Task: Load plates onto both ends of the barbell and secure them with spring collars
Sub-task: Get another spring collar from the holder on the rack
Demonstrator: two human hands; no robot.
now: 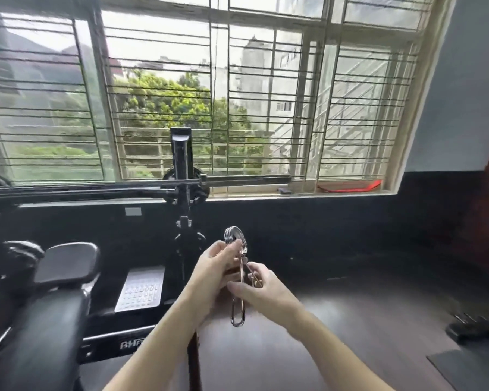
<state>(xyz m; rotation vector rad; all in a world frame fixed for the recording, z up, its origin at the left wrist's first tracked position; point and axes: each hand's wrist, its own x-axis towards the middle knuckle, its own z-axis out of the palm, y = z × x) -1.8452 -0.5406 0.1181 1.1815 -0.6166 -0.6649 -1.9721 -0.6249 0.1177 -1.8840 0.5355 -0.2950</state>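
Observation:
A chrome spring collar (235, 240) is held up in front of me, its coil on top and its long wire handles (237, 311) hanging down. My left hand (215, 268) grips it just below the coil. My right hand (259, 289) pinches the handles from the right side. The barbell (246, 180) lies level on the black rack upright (182, 162) in front of the window, its bare sleeve reaching to the right. A dark plate (201, 190) hangs on the rack behind the upright.
A black padded bench (48, 320) and its seat pad (68, 262) fill the lower left. A white label panel (141, 289) sits on the rack base. Dark items (474, 325) lie on the wooden floor at the right. A red object (350, 186) rests on the window sill.

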